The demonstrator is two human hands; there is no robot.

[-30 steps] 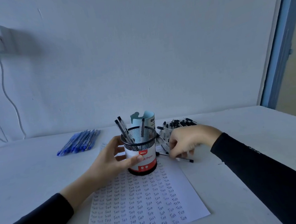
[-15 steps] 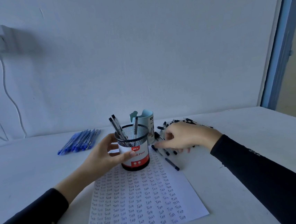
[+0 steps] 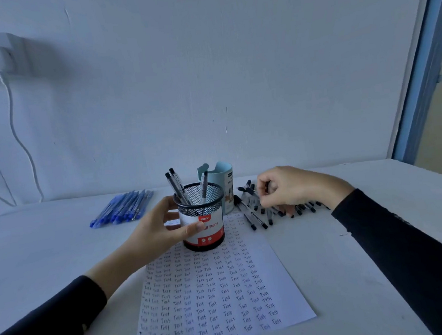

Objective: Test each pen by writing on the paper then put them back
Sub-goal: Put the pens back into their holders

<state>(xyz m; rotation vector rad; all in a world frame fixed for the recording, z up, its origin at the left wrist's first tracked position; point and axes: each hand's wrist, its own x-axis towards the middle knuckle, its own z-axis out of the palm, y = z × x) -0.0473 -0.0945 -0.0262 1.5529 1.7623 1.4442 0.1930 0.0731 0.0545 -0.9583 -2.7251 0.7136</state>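
Now, left hand [image 3: 163, 227]: wraps the mesh cup [image 3: 202, 223], thumb on the printed label in front, fingers round the far side.
Mesh cup: stands upright on the top edge of the paper [image 3: 227, 296].
Pens in the cup [image 3: 178, 185]: a few, leaning against the rim with their ends poking out.
Right hand [image 3: 289, 187]: hangs over the black pens [image 3: 256, 212] with its fingers curled down. A dark sliver shows between thumb and forefinger, but I cannot tell whether a pen is pinched there.
Black pens: a loose heap on the table [image 3: 47, 251] just right of the cup, the nearest ones lying over the paper's top right corner.
Paper: flat on the table, filled with rows of the word "Test".
Handling, as I judge it: each pen is light, stiff, smooth and round, so it will roll. It is best taken mid-barrel between thumb and two fingers. The wire cup looks light enough to tip or slide, so steadying it makes sense.
Hidden: much of the heap lies under the right hand, and the thumb covers part of the label. The pale blue holder [image 3: 225, 177] behind the cup is half blocked.
Hard to make out: the number of pens, and which ones are capped.
Elsewhere: blue pens [image 3: 122, 209] lie in a row at the left, well apart.
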